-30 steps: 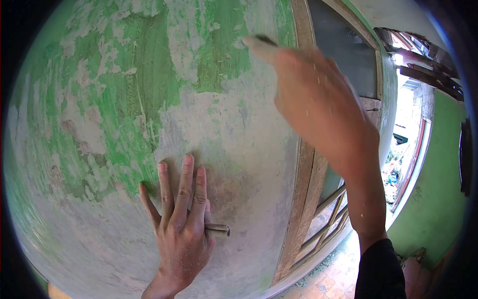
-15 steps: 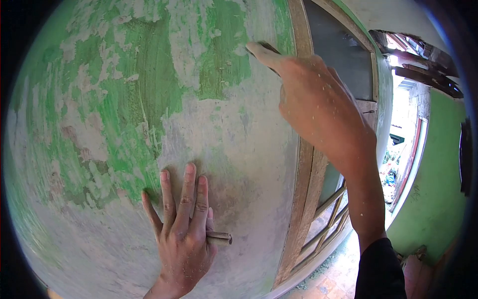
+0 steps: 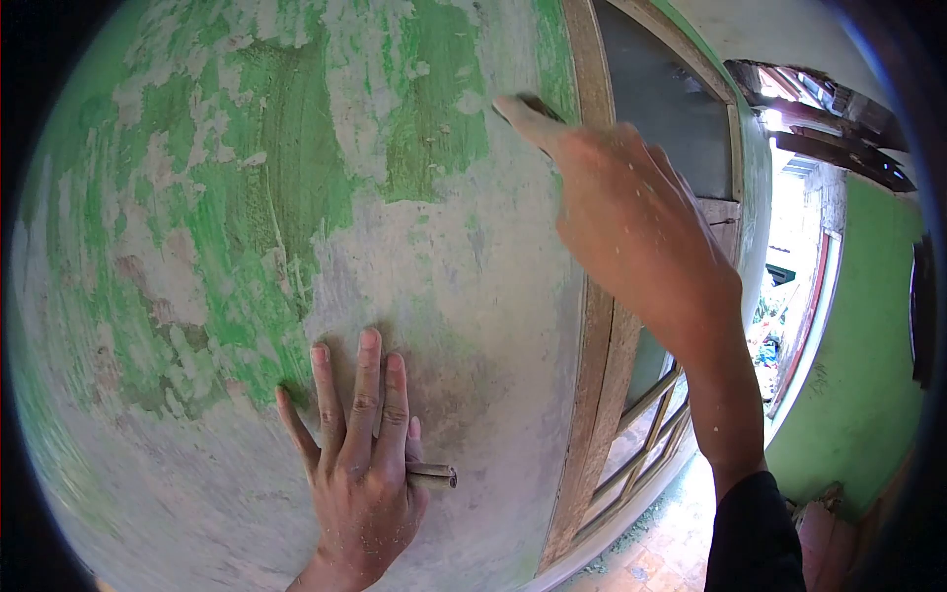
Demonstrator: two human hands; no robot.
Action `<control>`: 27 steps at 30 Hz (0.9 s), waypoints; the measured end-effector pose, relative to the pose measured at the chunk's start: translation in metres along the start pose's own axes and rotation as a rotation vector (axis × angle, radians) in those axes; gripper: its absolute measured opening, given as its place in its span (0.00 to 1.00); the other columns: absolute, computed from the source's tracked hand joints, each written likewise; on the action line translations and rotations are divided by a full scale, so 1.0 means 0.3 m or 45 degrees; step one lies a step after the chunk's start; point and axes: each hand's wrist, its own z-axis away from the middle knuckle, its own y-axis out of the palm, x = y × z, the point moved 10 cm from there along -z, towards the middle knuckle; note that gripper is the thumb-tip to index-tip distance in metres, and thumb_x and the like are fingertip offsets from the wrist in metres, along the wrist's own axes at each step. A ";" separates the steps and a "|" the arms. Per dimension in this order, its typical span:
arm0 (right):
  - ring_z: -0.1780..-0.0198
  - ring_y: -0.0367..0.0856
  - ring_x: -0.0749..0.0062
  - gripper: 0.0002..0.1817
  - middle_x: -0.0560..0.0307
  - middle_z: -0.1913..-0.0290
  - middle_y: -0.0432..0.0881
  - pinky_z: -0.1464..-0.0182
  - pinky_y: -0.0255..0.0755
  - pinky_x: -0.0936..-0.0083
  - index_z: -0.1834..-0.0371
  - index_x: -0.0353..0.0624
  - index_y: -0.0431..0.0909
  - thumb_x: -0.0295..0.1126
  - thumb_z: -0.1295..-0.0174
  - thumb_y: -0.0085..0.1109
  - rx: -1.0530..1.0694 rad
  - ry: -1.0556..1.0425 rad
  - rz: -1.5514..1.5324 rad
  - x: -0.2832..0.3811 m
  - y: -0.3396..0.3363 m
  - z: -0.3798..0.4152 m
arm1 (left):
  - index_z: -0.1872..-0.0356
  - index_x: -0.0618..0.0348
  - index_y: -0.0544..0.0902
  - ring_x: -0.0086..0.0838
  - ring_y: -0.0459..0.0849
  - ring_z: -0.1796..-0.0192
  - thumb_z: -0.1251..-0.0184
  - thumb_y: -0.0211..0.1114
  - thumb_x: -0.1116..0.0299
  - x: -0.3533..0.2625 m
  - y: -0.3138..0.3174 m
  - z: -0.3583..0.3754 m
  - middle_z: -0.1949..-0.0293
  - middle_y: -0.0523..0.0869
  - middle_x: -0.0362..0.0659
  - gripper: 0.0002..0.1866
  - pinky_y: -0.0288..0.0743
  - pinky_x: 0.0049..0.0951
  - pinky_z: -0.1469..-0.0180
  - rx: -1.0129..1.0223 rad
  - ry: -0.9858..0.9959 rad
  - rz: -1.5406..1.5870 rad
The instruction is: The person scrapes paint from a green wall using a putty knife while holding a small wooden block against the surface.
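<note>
My left hand (image 3: 367, 474) lies against the wall (image 3: 473, 326), fingers spread and pointing up. From under its palm, by the thumb, sticks out the end of a grey-brown rolled piece (image 3: 432, 476); the rest is hidden. Higher up, beside the window frame, my right hand (image 3: 641, 212) is closed around a thin flat piece with a dark edge (image 3: 541, 107). The index finger stretches along this piece, pressing it to the wall; its kind cannot be made out. Pale dust specks both hands. The wall shows patches of green paint above and bare greyish plaster below.
A wooden window frame (image 3: 592, 345) with a dark pane (image 3: 671, 99) stands right of the wall, with wooden bars (image 3: 646, 434) lower down. Beyond is a bright doorway (image 3: 784, 266) and another green wall (image 3: 858, 326). Tiled floor (image 3: 641, 553) shows at the bottom.
My right hand has shifted slightly down with the flat piece, still on the wall. My left hand keeps its place on the plaster. The whole view has moved a little.
</note>
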 end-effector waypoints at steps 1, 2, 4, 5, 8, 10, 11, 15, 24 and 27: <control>0.49 0.82 0.35 0.34 0.27 0.52 0.81 0.40 0.74 0.53 0.29 0.44 0.74 0.12 0.43 0.46 0.017 0.012 -0.009 -0.006 0.003 -0.003 | 0.27 0.61 0.71 0.58 0.53 0.18 0.33 0.60 0.74 0.001 -0.001 0.001 0.20 0.61 0.46 0.31 0.38 0.74 0.25 -0.003 0.000 -0.002; 0.49 0.82 0.35 0.35 0.27 0.52 0.82 0.40 0.74 0.53 0.29 0.44 0.73 0.12 0.43 0.46 0.032 0.027 -0.019 -0.013 0.007 -0.005 | 0.27 0.62 0.71 0.58 0.53 0.18 0.33 0.60 0.74 0.001 0.001 0.004 0.20 0.61 0.46 0.31 0.38 0.74 0.25 0.002 0.004 -0.006; 0.48 0.82 0.35 0.34 0.28 0.52 0.82 0.40 0.73 0.53 0.29 0.44 0.74 0.12 0.43 0.46 0.046 0.028 0.011 -0.005 -0.010 -0.025 | 0.27 0.62 0.71 0.58 0.53 0.18 0.33 0.60 0.73 -0.001 0.004 -0.001 0.20 0.61 0.46 0.31 0.38 0.74 0.25 0.005 0.009 -0.013; 0.47 0.81 0.35 0.34 0.28 0.51 0.82 0.39 0.73 0.53 0.30 0.44 0.74 0.12 0.43 0.46 0.069 0.024 0.043 -0.001 -0.010 -0.032 | 0.27 0.62 0.71 0.58 0.53 0.18 0.33 0.60 0.73 0.000 0.003 -0.003 0.20 0.61 0.46 0.31 0.38 0.74 0.25 0.000 0.009 -0.017; 0.46 0.80 0.46 0.12 0.45 0.52 0.78 0.42 0.75 0.53 0.48 0.40 0.72 0.24 0.34 0.52 -0.099 -0.149 0.206 0.014 0.028 0.056 | 0.27 0.63 0.71 0.58 0.52 0.18 0.33 0.60 0.73 -0.004 0.003 0.003 0.20 0.60 0.47 0.31 0.38 0.74 0.25 0.005 0.008 -0.010; 0.45 0.80 0.46 0.12 0.44 0.51 0.78 0.42 0.75 0.54 0.48 0.40 0.72 0.24 0.34 0.52 -0.017 -0.094 0.176 0.013 0.002 -0.014 | 0.27 0.63 0.71 0.59 0.52 0.18 0.33 0.60 0.73 -0.006 0.001 0.000 0.20 0.61 0.47 0.31 0.38 0.74 0.25 -0.002 0.010 -0.012; 0.44 0.79 0.46 0.12 0.44 0.51 0.78 0.42 0.75 0.54 0.48 0.40 0.72 0.24 0.34 0.52 0.075 -0.042 0.148 0.001 0.008 -0.038 | 0.27 0.63 0.71 0.59 0.52 0.18 0.33 0.60 0.73 -0.004 0.003 0.000 0.20 0.60 0.47 0.31 0.38 0.74 0.25 0.008 0.008 -0.021; 0.44 0.78 0.47 0.13 0.45 0.51 0.78 0.42 0.75 0.55 0.47 0.41 0.72 0.24 0.35 0.53 -0.217 -0.188 0.163 0.005 0.022 0.032 | 0.27 0.64 0.71 0.59 0.52 0.18 0.33 0.60 0.73 -0.010 -0.002 0.000 0.20 0.60 0.47 0.31 0.37 0.74 0.25 0.017 0.002 -0.018; 0.46 0.79 0.51 0.15 0.48 0.52 0.77 0.43 0.76 0.55 0.46 0.42 0.71 0.24 0.36 0.54 -0.219 -0.166 0.107 0.006 0.019 0.017 | 0.26 0.61 0.70 0.59 0.51 0.18 0.33 0.60 0.73 -0.008 0.003 0.003 0.19 0.59 0.47 0.32 0.36 0.74 0.25 0.044 -0.002 -0.034; 0.46 0.79 0.51 0.15 0.48 0.52 0.77 0.43 0.76 0.54 0.47 0.42 0.72 0.23 0.36 0.54 -0.038 -0.086 0.128 0.014 0.026 0.002 | 0.26 0.61 0.70 0.59 0.51 0.18 0.33 0.61 0.73 -0.006 0.006 0.007 0.19 0.59 0.47 0.32 0.36 0.75 0.25 0.041 -0.007 -0.038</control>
